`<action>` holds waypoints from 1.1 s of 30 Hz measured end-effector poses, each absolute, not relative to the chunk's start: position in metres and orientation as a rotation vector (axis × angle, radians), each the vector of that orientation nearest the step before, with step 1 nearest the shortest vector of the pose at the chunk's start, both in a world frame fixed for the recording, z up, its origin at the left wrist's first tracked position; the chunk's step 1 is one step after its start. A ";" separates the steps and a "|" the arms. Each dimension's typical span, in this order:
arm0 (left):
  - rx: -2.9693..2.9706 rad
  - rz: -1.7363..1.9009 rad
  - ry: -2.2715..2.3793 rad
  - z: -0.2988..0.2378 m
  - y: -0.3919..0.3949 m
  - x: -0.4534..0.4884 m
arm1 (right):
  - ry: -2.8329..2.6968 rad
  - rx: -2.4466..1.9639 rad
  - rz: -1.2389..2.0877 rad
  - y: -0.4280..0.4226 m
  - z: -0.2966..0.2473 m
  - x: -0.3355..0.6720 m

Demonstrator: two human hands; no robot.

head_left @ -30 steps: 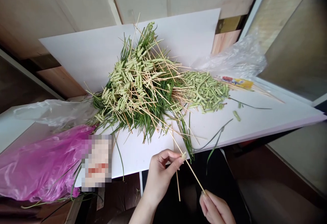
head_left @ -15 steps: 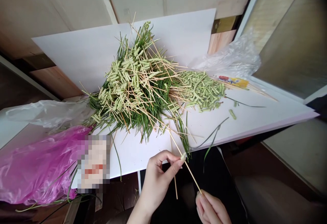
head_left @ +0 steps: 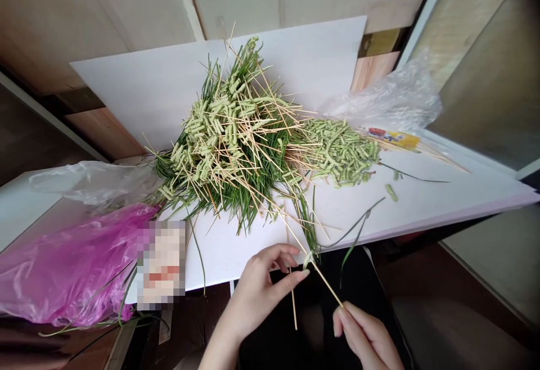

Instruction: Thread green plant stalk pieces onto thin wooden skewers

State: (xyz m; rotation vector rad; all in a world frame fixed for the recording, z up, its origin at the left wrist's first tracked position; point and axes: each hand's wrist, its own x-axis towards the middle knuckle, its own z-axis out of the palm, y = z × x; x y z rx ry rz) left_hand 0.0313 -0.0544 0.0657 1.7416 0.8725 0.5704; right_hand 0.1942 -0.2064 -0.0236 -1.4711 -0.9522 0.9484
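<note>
Change since earlier: left hand (head_left: 264, 287) has slackened its pinch; its index finger now stretches out under the skewer (head_left: 325, 284), where half a second ago it pressed the green piece (head_left: 307, 258) against the thumb. The right hand (head_left: 363, 337) has kept its hold on the low end.
Skewer: thin bamboo stick, slanting from the pile's near edge down to the right, past the table's front edge and over the dark lap area.
Green piece: small pale bit threaded on the skewer, just beyond the left fingertips.
Left hand: thumb and index closed lightly on the skewer right behind the green piece, the other fingers curled.
Right hand: fingertips clamped on the skewer's lower end, low in view and partly cut off.
Second skewer (head_left: 293, 303): hangs straight down from under the left hand's fingers.
Pile (head_left: 228, 139): finished skewers of green pieces heaped crisscross on long chive blades, in the middle of the table (head_left: 442, 190).
Loose pieces (head_left: 340, 148): heap of short cut green bits touching the pile's right side.
Stray blade (head_left: 358, 225): one chive leaf drooping over the table's front edge, near the skewer.
Skewer packet (head_left: 395, 138): yellow-labelled, beyond the loose pieces, under a clear bag (head_left: 392, 100).
Pink bag (head_left: 71, 269): crumpled at the table's left end, well apart from the hands.
</note>
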 end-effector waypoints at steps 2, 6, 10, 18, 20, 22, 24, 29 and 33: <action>1.793 0.543 0.948 0.068 -0.045 0.020 | -1.073 -1.509 0.838 -0.201 -0.024 0.207; 1.817 0.622 1.115 0.073 -0.029 -0.005 | -1.254 -1.552 0.568 -0.184 -0.015 0.227; 1.680 0.805 1.167 0.076 -0.018 -0.028 | -1.524 -1.550 0.398 -0.160 0.003 0.233; 1.349 1.054 1.042 0.078 -0.012 -0.048 | -1.843 -1.559 0.102 -0.121 0.010 0.213; 1.318 1.052 1.024 0.078 -0.011 -0.048 | -1.906 -1.556 -0.004 -0.111 0.011 0.209; 1.305 1.052 1.017 0.077 -0.011 -0.049 | -1.946 -1.548 -0.069 -0.100 0.014 0.207; 1.302 1.050 1.019 0.077 -0.010 -0.051 | -1.957 -1.538 -0.088 -0.089 0.017 0.208; 1.289 1.058 1.023 0.075 -0.009 -0.055 | -1.903 -1.543 -0.149 -0.080 0.016 0.236; 1.291 1.088 1.042 0.074 -0.007 -0.060 | -1.721 -1.546 -0.271 -0.108 0.010 0.292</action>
